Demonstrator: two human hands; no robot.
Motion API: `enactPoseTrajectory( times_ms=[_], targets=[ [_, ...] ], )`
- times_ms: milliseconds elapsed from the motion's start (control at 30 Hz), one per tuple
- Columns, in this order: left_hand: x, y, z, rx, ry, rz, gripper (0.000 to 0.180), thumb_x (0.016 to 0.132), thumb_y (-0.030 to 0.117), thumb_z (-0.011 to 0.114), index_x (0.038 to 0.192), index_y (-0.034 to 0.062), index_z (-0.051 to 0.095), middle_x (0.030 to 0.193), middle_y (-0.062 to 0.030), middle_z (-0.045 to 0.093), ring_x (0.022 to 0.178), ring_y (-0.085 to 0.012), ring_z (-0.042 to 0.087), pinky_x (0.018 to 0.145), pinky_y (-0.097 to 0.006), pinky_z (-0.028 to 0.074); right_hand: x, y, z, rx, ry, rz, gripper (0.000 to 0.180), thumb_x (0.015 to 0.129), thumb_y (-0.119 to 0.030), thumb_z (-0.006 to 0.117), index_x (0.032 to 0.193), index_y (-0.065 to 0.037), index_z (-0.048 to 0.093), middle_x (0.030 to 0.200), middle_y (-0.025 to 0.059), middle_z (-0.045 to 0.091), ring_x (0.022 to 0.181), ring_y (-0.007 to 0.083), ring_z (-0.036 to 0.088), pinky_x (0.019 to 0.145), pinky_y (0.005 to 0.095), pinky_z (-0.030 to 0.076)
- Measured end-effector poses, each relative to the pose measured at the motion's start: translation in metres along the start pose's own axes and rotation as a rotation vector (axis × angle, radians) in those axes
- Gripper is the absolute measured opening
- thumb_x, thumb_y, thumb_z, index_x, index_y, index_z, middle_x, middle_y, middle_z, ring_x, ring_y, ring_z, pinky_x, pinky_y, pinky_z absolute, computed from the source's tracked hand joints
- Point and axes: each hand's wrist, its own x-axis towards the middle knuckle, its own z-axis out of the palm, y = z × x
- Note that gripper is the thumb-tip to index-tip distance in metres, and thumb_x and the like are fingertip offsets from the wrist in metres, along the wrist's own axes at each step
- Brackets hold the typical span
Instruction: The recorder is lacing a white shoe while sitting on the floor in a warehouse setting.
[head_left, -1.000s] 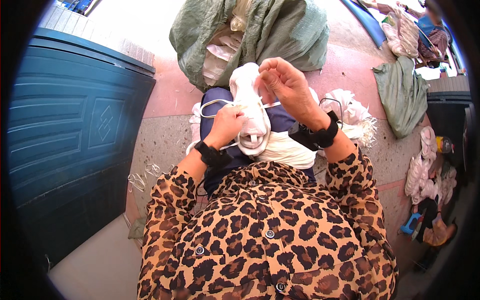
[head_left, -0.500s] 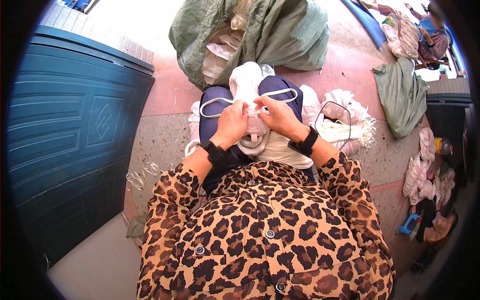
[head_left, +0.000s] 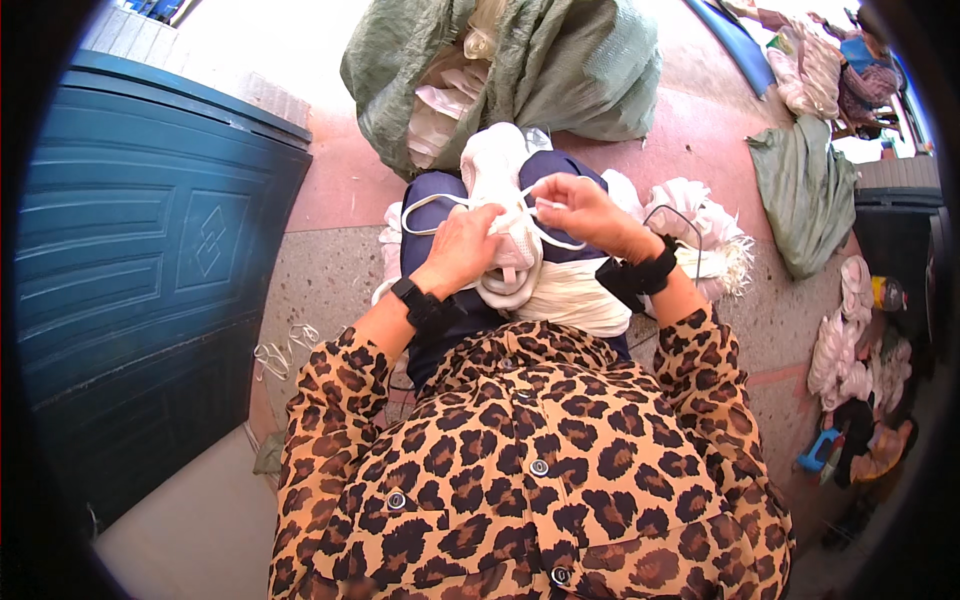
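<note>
A white sneaker (head_left: pixel 492 165) rests between my knees on my lap, toe pointing away from me and heel loop toward me. White shoelace (head_left: pixel 405 212) runs through its upper and hangs in a loop over my left knee. My left hand (head_left: pixel 458 247) is at the left side of the shoe opening, fingers bent onto the tongue area; its fingertips pinch there, but what lies between them is hidden. Off to the shoe's right, my right hand (head_left: pixel 592 214) pinches the lace, which stretches from the eyelets. A bundle of cream laces (head_left: pixel 575 298) lies on my lap beside the heel.
A large green woven sack (head_left: pixel 590 75) stands open ahead, with pale pieces inside. White lace bundles (head_left: pixel 700 262) lie at the right, beside another green sack (head_left: pixel 803 190). A blue panelled door (head_left: pixel 150 240) is at the left; loose laces (head_left: pixel 287 350) lie on the floor.
My right hand has moved right, away from the shoe opening, drawing the lace out with it. The left hand stays at the shoe's opening. A person at the far right has shifted.
</note>
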Motion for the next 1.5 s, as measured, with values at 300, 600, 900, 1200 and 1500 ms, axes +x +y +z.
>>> enactPoseTrajectory(
  times_ms=[300, 600, 900, 1200, 1500],
  targets=[
    [-0.015, -0.009, 0.004, 0.131, 0.246, 0.441, 0.008, 0.069, 0.009, 0.06, 0.076, 0.0056, 0.058, 0.063, -0.008, 0.052, 0.064, -0.0257, 0.048, 0.061, -0.035, 0.041, 0.001, 0.004, 0.005, -0.081, 0.138, 0.301, 0.02, 0.089, -0.017, 0.045, 0.097, -0.001, 0.055, 0.063, -0.006, 0.042, 0.051, 0.0019, 0.036, 0.044, 0.0157, 0.029],
    [-0.036, -0.001, 0.008, 0.167, 0.331, 0.477, 0.02, 0.067, 0.003, 0.058, 0.086, 0.0048, 0.06, 0.07, -0.0052, 0.056, 0.067, -0.0227, 0.049, 0.063, -0.032, 0.042, -0.002, 0.03, 0.028, -0.757, 0.18, 0.006, 0.018, 0.079, -0.013, 0.052, 0.082, 0.002, 0.059, 0.079, 0.0211, 0.06, 0.078, 0.0345, 0.058, 0.07, 0.0406, 0.045],
    [-0.037, -0.006, 0.013, 0.142, 0.355, 0.46, 0.02, 0.069, 0.006, 0.055, 0.088, 0.0065, 0.06, 0.07, -0.0032, 0.054, 0.071, -0.0209, 0.048, 0.065, -0.031, 0.04, -0.001, 0.041, 0.035, -0.885, 0.24, -0.056, 0.018, 0.079, -0.014, 0.049, 0.078, 0.0, 0.061, 0.083, 0.0188, 0.054, 0.08, 0.0334, 0.054, 0.072, 0.0413, 0.042],
    [-0.036, -0.012, 0.007, 0.12, 0.413, 0.415, 0.028, 0.07, 0.001, 0.052, 0.098, -0.0002, 0.053, 0.079, -0.0111, 0.057, 0.073, -0.027, 0.053, 0.064, -0.036, 0.043, 0.004, 0.044, 0.045, -0.88, 0.275, -0.289, 0.014, 0.078, -0.007, 0.049, 0.091, -0.002, 0.05, 0.074, 0.0151, 0.055, 0.074, 0.0321, 0.054, 0.064, 0.0415, 0.041],
    [-0.003, -0.012, -0.001, 0.103, 0.169, 0.43, 0.04, 0.071, -0.002, 0.055, 0.11, -0.0015, 0.045, 0.079, -0.0147, 0.056, 0.076, -0.0308, 0.053, 0.068, -0.038, 0.044, 0.008, 0.042, 0.043, -0.994, 0.273, -0.283, 0.018, 0.073, -0.005, 0.05, 0.09, -0.004, 0.052, 0.071, 0.0141, 0.056, 0.075, 0.0306, 0.054, 0.062, 0.0407, 0.038]
  ],
)
